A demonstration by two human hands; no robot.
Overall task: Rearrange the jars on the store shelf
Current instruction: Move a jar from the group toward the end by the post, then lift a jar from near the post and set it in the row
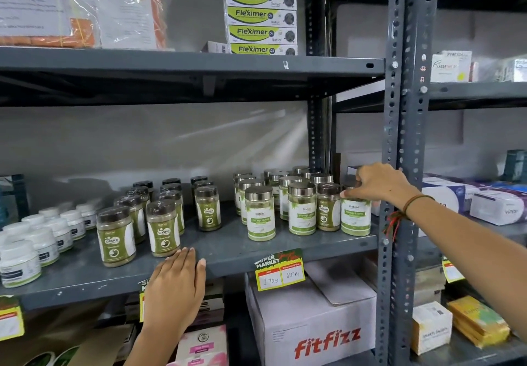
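Observation:
On the grey middle shelf (228,248) stand several jars. At the right is a cluster of silver-lidded Moringa Leaves jars (261,214). My right hand (379,184) grips the lid of the rightmost Moringa jar (355,217), which stands on the shelf beside the upright post. A brown-lidded Gaska jar (328,209) stands among them, just left of the held jar. More Gaska jars (164,227) stand in rows at centre left. My left hand (178,286) lies flat on the shelf's front edge, fingers together, holding nothing.
White-lidded tubs (20,263) fill the shelf's left end. A perforated steel post (399,166) stands right of the held jar. A price tag (279,270) hangs off the shelf edge. A fitfizz carton (313,323) sits below. Fleximer boxes (261,13) are stacked above.

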